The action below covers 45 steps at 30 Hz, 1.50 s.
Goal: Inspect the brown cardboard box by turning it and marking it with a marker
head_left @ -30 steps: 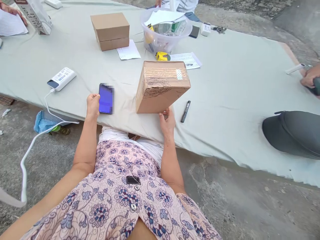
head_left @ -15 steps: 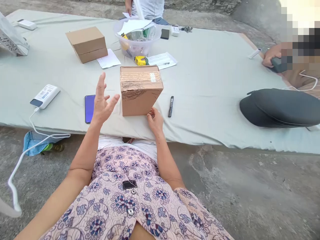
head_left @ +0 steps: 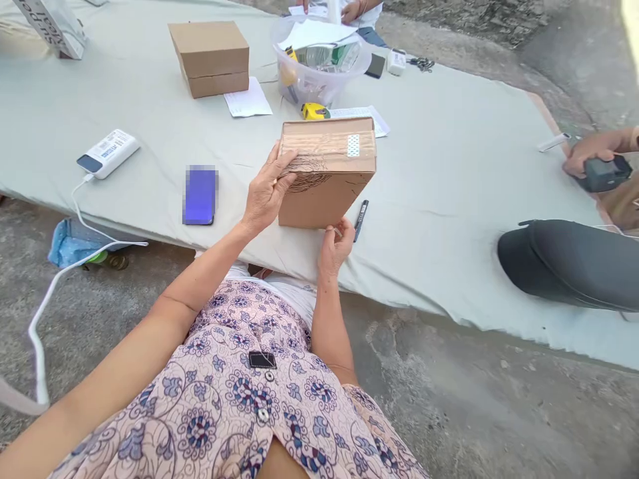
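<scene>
A cardboard box (head_left: 327,173) is held tilted between two hands, near the front edge of a cloth-covered worktop (head_left: 449,153); whether its lower edge touches the cloth cannot be told. Brown tape (head_left: 324,143) bands its upper face, beside a small white dotted label (head_left: 353,145), and dark scuffed scoring (head_left: 304,181) marks the cardboard below.

The left hand (head_left: 267,189) grips the box's left side, its fingers (head_left: 282,159) spread and lying across the taped face. The right hand (head_left: 334,247) sits at the lower edge, its fingertips (head_left: 335,229) curled together and pinching the cardboard.

Just right of that hand lies a black marker (head_left: 360,219). To the left are a phone (head_left: 200,195), its screen blurred, and a white power bank (head_left: 107,153) trailing a white cable (head_left: 42,332) over the edge. Behind the box sit a yellow tape measure (head_left: 314,111), papers (head_left: 357,120), a clear plastic tub (head_left: 319,63) of papers and bottles, and two stacked cartons (head_left: 208,58).

At the right edge, a co-worker's hand (head_left: 582,159) holds a black device (head_left: 606,173), near a dark cap (head_left: 564,266). A second person's hand (head_left: 351,10) shows beyond the tub.
</scene>
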Available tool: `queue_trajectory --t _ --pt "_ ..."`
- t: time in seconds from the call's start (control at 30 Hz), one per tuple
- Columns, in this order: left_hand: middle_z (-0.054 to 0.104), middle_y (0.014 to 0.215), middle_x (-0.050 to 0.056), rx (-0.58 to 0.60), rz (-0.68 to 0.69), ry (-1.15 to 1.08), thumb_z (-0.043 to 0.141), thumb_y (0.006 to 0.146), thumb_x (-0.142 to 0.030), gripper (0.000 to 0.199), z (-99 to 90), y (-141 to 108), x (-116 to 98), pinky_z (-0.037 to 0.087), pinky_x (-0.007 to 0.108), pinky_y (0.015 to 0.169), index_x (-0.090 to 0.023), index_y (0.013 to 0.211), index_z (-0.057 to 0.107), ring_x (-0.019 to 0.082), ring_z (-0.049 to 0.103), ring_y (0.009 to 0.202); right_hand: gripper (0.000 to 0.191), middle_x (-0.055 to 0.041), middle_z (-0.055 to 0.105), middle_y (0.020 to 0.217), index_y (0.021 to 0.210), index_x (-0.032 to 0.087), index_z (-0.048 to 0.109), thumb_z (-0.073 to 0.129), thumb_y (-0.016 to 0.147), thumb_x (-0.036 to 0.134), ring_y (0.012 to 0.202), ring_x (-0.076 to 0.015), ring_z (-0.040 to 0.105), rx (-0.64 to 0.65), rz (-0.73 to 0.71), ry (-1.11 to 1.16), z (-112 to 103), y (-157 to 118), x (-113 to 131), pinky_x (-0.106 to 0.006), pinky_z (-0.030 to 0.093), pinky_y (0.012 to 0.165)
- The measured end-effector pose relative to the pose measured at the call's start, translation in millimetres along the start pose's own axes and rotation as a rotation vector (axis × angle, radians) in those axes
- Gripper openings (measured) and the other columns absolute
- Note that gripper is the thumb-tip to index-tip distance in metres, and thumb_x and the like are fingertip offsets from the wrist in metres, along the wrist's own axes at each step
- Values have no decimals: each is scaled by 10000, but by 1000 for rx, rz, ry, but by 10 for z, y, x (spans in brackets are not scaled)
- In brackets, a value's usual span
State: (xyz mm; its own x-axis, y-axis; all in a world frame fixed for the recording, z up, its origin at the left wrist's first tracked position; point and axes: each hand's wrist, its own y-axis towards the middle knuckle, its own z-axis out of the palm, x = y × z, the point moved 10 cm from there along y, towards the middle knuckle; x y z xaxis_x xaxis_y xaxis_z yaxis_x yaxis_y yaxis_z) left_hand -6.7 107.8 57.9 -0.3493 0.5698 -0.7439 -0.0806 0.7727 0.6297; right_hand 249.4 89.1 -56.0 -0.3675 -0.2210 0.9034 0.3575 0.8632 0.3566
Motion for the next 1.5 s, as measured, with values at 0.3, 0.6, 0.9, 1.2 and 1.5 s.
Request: queue_trajectory --t 0.3,0.6,0.9,1.2,1.5 --pt "606 1505 41 -148 -368 -360 491 987 -669 587 -182 -356 614 545 455 1112 -340 1467 569 263 593 1389 464 -157 470 1383 1401 239 491 405 981 417 1333 -265 542 -82 -234 -118 -139 -19 398 -466 586 980" --pt "719 1293 112 -147 -564 126 532 958 -283 225 -377 -785 976 426 462 1218 -207 981 743 270 604 1324 407 -142 461 1414 1378 268 484 459 975 326 1392 -294 499 -23 -511 -267 -32 25 837 -577 504 1088" --pt "423 1638 110 -231 -207 19 456 955 -750 744 -327 -418 275 343 449 1269 -303 1544 375 269 387 1548 436 -153 438 1416 1356 258 462 502 976 467 1416 -316 468 -5 -459 -278 11 12 838 -599 478 1111" --pt "370 1625 169 -184 -196 234 693 739 -817 899 -63 -360 209 400 504 1233 -266 1432 536 381 300 1573 722 -158 492 1226 1120 234 519 582 782 868 1303 -349 507 -120 -308 -327 30 127 941 -650 468 1112" --pt "366 1632 198 -147 -156 266 531 876 -802 825 -122 -470 93 376 498 1245 -215 1456 524 369 299 1578 538 -150 505 1176 1079 225 587 365 984 705 1282 -323 534 -87 -278 -208 -98 66 935 -620 537 1047"
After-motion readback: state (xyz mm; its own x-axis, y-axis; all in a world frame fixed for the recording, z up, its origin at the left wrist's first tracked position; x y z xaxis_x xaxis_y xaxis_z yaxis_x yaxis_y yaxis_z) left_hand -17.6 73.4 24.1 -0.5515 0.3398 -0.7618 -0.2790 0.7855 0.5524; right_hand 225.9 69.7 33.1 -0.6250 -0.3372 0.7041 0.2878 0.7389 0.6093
